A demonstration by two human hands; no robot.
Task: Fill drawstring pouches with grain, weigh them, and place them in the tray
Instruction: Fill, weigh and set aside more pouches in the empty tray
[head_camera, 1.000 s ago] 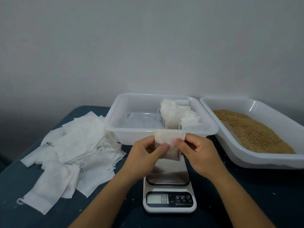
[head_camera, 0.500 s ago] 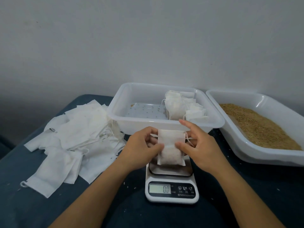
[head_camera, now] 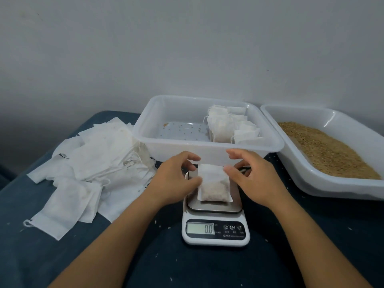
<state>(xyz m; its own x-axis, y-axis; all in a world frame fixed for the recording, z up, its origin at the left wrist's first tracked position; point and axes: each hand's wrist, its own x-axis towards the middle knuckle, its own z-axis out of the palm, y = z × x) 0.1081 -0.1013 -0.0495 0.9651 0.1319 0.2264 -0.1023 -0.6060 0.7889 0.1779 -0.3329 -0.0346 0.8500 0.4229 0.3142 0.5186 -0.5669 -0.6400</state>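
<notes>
The filled pouch [head_camera: 214, 185] lies on the scale [head_camera: 215, 206] between both hands, long axis pointing away; left hand [head_camera: 176, 181] fingers touch its edge, right hand [head_camera: 252, 179] fingers spread apart beside it, equally near

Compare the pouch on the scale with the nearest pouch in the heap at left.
The pouch on the scale bulges at its lower half with filling; the nearest heap pouch lies flat and looks empty. The scale pouch sits alone on the weighing plate, a hand at each side; the heap pouch rests on the table, overlapping other pouches. Both are white, roughly rectangular fabric pouches.
</notes>
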